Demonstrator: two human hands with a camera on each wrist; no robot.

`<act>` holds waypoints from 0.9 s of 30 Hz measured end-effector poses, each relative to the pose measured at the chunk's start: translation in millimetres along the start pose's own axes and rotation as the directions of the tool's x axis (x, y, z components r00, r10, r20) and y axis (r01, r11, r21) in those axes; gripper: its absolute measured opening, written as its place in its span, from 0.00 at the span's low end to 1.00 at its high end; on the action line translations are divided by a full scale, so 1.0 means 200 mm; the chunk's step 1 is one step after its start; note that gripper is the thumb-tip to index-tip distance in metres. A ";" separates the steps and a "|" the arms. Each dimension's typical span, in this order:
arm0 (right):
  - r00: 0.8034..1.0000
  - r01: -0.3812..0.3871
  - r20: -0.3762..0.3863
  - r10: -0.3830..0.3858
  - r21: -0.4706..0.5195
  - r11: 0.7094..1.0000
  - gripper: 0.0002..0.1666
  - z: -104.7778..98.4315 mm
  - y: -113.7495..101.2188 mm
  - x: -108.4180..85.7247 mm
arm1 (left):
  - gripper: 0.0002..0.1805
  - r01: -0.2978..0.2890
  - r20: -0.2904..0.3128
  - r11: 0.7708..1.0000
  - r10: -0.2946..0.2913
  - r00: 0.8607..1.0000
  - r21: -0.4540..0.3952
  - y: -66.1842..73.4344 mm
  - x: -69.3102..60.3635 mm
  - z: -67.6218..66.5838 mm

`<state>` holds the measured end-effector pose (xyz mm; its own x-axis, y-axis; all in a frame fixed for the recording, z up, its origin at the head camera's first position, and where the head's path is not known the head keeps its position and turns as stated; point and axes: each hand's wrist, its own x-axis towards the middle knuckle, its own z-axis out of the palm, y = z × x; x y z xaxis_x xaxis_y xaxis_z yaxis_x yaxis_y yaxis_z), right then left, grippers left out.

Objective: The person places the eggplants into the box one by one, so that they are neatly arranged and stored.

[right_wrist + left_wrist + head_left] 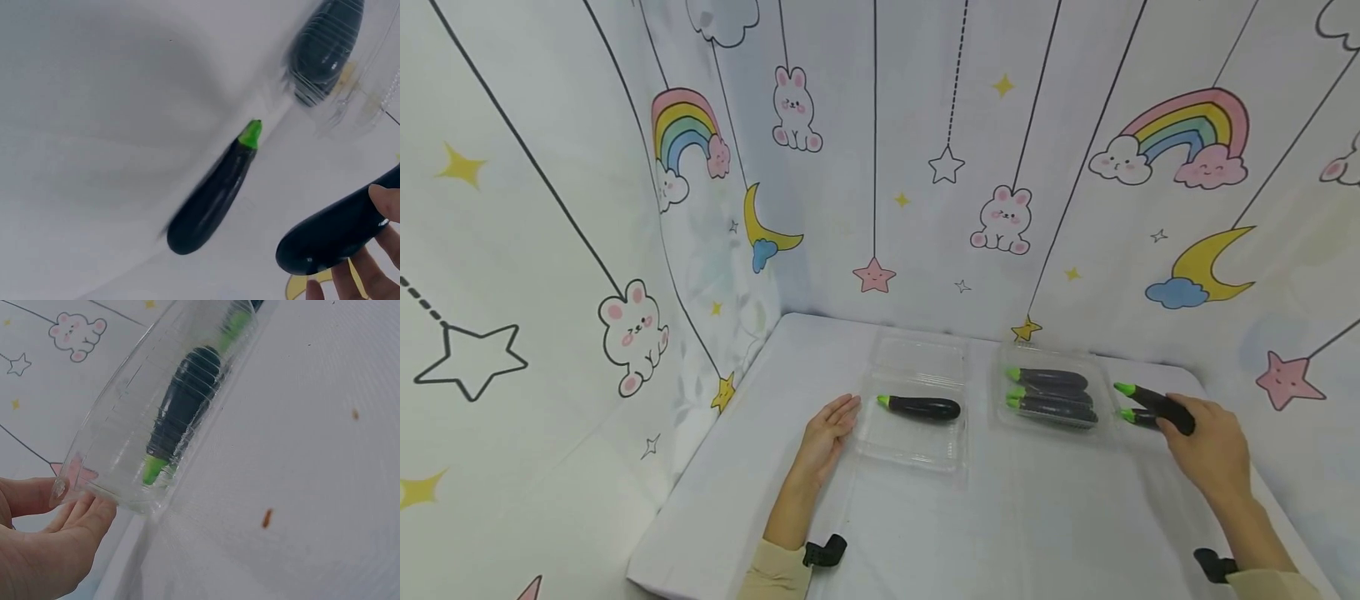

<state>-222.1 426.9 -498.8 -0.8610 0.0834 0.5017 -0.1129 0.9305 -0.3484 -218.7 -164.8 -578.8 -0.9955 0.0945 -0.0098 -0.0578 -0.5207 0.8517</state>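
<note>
Head view shows the right hand [1213, 446] grasping one lifted eggplant [1162, 407] by its rounded end, thumb on one side and fingers on the other, green stem pointing away from the palm. A loose eggplant [1142, 418] lies on the tabletop [962, 533] just beneath and beside it. Across the white-covered surface, the left hand [823, 433] is relaxed, fingers nearly straight along the edge of the left box [902, 446], in which a single eggplant [925, 407] lies on its side. The right box [1037, 357] contains three eggplants [1063, 395] lying side by side. The step in hand seems to be handling the eggplants one by one around these boxes while the other hand steadies one; the next move probably calls for a secure hold on the slick body and enough height to clear the plastic rims. Each eggplant is smooth, glossy, near-black and club-shaped, narrowing to a bright green tip. Both boxes are thin, clear plastic with ribbed walls, though glare makes it hard to tell how the right one's lid sits.
</note>
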 end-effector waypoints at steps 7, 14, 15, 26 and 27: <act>1.000 0.016 -0.015 -0.015 0.025 1.000 0.27 -0.01 -0.07 -0.01 | 0.31 0.011 -0.020 1.000 -0.011 1.000 0.008 0.00 0.00 0.00; 0.999 0.043 -0.028 -0.041 0.053 0.998 0.27 -0.01 -0.15 -0.02 | 0.31 0.011 -0.019 1.000 -0.010 1.000 0.015 0.00 0.00 0.00; 0.999 0.039 -0.024 -0.038 0.053 0.998 0.27 -0.01 -0.17 -0.02 | 0.31 0.008 -0.015 1.000 -0.008 1.000 0.016 0.00 0.00 0.00; 0.999 0.050 0.009 -0.050 0.052 0.997 0.29 0.00 -0.30 -0.02 | 0.31 0.002 -0.003 0.999 -0.001 1.000 0.033 0.01 0.00 0.00; 0.999 0.048 0.010 -0.049 0.052 0.997 0.29 0.00 -0.32 -0.02 | 0.31 0.000 0.000 0.999 0.000 1.000 0.037 0.00 0.00 0.00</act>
<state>-210.8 367.8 -479.3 -0.8594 0.0343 0.5101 -0.1798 0.9137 -0.3644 -218.0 -164.8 -577.7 -0.9954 0.0950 -0.0100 -0.0554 -0.4891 0.8705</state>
